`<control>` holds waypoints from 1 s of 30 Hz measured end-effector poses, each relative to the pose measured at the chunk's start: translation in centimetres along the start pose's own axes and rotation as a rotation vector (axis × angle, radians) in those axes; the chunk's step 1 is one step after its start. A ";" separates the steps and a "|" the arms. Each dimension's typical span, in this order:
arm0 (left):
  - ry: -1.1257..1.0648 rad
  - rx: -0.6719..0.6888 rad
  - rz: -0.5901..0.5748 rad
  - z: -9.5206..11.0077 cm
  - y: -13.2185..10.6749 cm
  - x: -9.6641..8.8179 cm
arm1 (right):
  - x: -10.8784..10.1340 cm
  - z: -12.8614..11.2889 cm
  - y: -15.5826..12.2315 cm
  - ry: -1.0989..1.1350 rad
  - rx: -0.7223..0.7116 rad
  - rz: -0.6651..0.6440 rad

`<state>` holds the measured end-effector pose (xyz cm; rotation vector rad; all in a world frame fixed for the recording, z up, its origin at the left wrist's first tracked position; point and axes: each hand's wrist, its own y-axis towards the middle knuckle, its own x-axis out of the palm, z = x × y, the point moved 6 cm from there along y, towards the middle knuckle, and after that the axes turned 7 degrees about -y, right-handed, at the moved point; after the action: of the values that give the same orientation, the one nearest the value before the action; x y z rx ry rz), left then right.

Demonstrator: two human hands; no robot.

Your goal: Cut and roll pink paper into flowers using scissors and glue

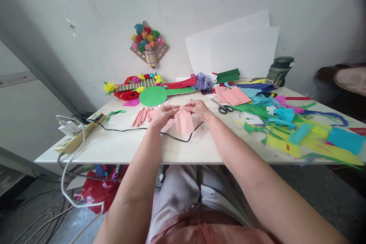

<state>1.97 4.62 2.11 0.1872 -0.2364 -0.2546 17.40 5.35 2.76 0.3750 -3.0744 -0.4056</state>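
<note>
White worktop [126, 146], back from front edge: left hand [167, 113], right hand [199, 109] both pinched on pink paper [184, 123]; light, even grip should avoid tears.

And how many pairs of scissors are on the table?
1. The scissors with black handles lie on the table, between the right hand and the coloured paper scraps. More could be hidden under those scraps.
</note>
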 end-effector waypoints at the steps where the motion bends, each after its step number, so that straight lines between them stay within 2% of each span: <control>1: -0.004 0.000 0.001 0.0 0.0 0.0 | 0.0 0.0 0.0 0.002 -0.004 0.000; 20: -0.056 -0.012 0.010 0.1 -0.2 -0.1 | 0.0 0.3 0.3 -0.008 -0.010 -0.013; 30: 0.029 -0.017 -0.014 -0.2 -0.1 -0.5 | 0.0 0.4 0.2 0.000 0.003 -0.020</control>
<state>1.49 4.72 1.79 0.1758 -0.2038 -0.2675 17.33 5.60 2.43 0.4062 -3.0740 -0.4013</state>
